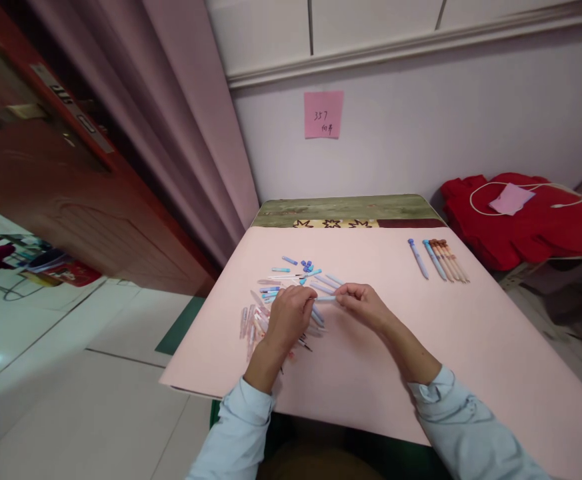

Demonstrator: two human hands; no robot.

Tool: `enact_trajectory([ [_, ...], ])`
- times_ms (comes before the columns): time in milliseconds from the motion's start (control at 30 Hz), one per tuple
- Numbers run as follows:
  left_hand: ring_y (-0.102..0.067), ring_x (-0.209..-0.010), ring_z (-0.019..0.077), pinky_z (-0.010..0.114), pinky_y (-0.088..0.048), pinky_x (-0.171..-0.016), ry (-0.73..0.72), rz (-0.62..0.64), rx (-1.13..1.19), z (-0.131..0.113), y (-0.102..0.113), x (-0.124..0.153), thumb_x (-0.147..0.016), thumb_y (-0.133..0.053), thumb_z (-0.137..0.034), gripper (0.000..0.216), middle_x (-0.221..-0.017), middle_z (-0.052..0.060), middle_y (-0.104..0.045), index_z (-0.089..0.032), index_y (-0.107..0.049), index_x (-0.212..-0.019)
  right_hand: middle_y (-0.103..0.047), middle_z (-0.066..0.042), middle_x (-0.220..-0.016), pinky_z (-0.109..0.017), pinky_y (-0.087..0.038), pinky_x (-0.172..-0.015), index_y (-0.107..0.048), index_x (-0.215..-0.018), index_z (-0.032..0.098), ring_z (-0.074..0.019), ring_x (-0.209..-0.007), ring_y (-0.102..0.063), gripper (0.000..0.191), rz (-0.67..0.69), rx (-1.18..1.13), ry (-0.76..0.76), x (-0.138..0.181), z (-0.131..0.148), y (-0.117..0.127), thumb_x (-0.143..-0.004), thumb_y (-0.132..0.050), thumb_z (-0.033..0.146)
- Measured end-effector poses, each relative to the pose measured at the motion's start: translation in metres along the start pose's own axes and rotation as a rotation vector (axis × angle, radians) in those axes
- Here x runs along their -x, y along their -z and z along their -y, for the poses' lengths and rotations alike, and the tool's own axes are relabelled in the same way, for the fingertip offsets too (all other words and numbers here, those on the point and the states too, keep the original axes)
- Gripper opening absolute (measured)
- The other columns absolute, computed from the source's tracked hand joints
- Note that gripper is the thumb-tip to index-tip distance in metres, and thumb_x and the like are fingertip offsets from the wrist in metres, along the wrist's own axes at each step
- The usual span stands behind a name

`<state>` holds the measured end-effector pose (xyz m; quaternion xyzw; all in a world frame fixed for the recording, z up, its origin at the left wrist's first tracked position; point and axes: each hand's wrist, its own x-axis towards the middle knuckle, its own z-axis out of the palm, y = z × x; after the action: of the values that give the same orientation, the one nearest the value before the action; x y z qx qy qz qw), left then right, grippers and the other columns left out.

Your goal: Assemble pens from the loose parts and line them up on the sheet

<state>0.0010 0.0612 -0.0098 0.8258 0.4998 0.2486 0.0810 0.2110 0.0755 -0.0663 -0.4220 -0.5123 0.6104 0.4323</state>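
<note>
Spanning both hands [321,308]: pen barrel [327,298], fingertips pinching.

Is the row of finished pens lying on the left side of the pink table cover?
No, the row of pens lies at the far right of the pink cover.

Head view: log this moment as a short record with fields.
surface: pink sheet covering a table
left hand: over a loose pile of pen parts, fingers closed on a pale blue pen barrel
right hand: pinching the other end of the same barrel
small parts: blue caps just beyond the pile
far right: row of assembled pens, side by side
wall: pink sticky note with handwriting
beside table: red cloth
</note>
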Motion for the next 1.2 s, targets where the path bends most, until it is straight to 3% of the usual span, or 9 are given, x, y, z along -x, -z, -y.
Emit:
enact_trajectory([
  [133,-0.060,-0.082,0.0208,0.038,-0.041,-0.083,-0.082,0.030,-0.109,-0.003,0.007,-0.002,-0.087,-0.051,-0.011,0.018,-0.080,0.004,-0.067,-0.022,-0.064,-0.093,-0.058,0.002,-0.062,-0.024,-0.027,-0.051,-0.073,-0.086,0.017,-0.0094,-0.054,-0.043,0.028,0.113,0.019,0.001,-0.001,-0.004,0.000,-0.072,-0.077,0.041],
  [333,-0.064,-0.090,0.0204,0.048,-0.031,-0.109,-0.256,-0.008,-0.236,-0.008,0.011,0.002,-0.085,-0.043,0.001,0.034,-0.076,0.004,-0.068,-0.020,-0.064,-0.101,-0.060,0.002,-0.064,-0.023,-0.031,-0.053,-0.073,-0.087,0.015,-0.0091,-0.056,-0.046,0.028,0.192,0.076,-0.005,-0.001,-0.008,-0.002,-0.071,-0.079,0.038],
  [533,-0.049,-0.131,0.0251,0.057,-0.014,-0.117,-0.315,-0.217,-0.231,-0.020,0.016,0.004,-0.090,-0.045,-0.004,0.039,-0.125,0.009,-0.067,-0.024,-0.061,-0.119,-0.066,0.000,-0.071,-0.027,-0.039,-0.061,-0.075,-0.084,0.017,-0.0128,-0.064,-0.053,0.031,0.092,-0.007,0.061,-0.002,-0.006,-0.004,-0.065,-0.084,0.039],
  [633,-0.044,-0.136,0.0281,0.057,-0.016,-0.116,-0.178,-0.431,-0.140,-0.019,0.021,0.002,-0.090,-0.053,-0.012,0.035,-0.137,0.012,-0.058,-0.024,-0.062,-0.121,-0.065,0.001,-0.068,-0.026,-0.039,-0.061,-0.075,-0.085,0.017,-0.0112,-0.061,-0.052,0.034,0.019,-0.109,0.021,-0.002,-0.002,-0.003,-0.063,-0.085,0.040],
  [733,-0.054,-0.125,0.0272,0.049,-0.033,-0.110,0.073,-0.542,0.170,-0.012,0.021,-0.001,-0.087,-0.060,-0.023,0.028,-0.127,0.012,-0.064,-0.021,-0.066,-0.114,-0.067,-0.001,-0.070,-0.025,-0.040,-0.060,-0.074,-0.086,0.016,-0.0106,-0.060,-0.053,0.035,0.030,-0.209,0.000,-0.002,0.003,-0.002,-0.065,-0.084,0.043],
  [867,-0.064,-0.105,0.0244,0.041,-0.047,-0.095,0.437,-0.428,0.781,-0.009,0.011,-0.006,-0.085,-0.062,-0.034,0.031,-0.112,0.012,-0.069,-0.017,-0.066,-0.111,-0.071,-0.005,-0.077,-0.024,-0.042,-0.059,-0.075,-0.088,0.016,-0.0114,-0.063,-0.057,0.032,0.103,-0.257,-0.022,-0.002,0.003,0.000,-0.070,-0.082,0.042],
  [933,-0.066,-0.099,0.0225,0.039,-0.049,-0.092,0.508,-0.356,0.985,-0.013,0.007,-0.009,-0.085,-0.062,-0.037,0.037,-0.114,0.013,-0.069,-0.016,-0.064,-0.116,-0.072,-0.006,-0.078,-0.023,-0.043,-0.060,-0.075,-0.090,0.016,-0.0109,-0.063,-0.058,0.030,0.148,-0.264,-0.029,-0.002,0.000,0.000,-0.072,-0.082,0.040],
  [1067,-0.067,-0.091,0.0188,0.035,-0.049,-0.089,0.530,-0.279,1.096,-0.021,0.005,-0.016,-0.084,-0.062,-0.038,0.041,-0.115,0.013,-0.069,-0.017,-0.063,-0.119,-0.073,-0.006,-0.080,-0.022,-0.044,-0.059,-0.075,-0.091,0.016,-0.0108,-0.064,-0.060,0.030,0.196,-0.269,-0.042,-0.002,-0.004,0.000,-0.073,-0.081,0.039],
  [1200,-0.065,-0.079,0.0149,0.032,-0.049,-0.083,0.605,-0.246,1.133,-0.022,0.000,-0.017,-0.081,-0.065,-0.039,0.035,-0.103,0.011,-0.071,-0.015,-0.069,-0.107,-0.072,-0.006,-0.080,-0.022,-0.043,-0.057,-0.074,-0.092,0.015,-0.0102,-0.060,-0.060,0.031,0.188,-0.273,-0.058,-0.001,0.000,0.001,-0.075,-0.079,0.042],
])
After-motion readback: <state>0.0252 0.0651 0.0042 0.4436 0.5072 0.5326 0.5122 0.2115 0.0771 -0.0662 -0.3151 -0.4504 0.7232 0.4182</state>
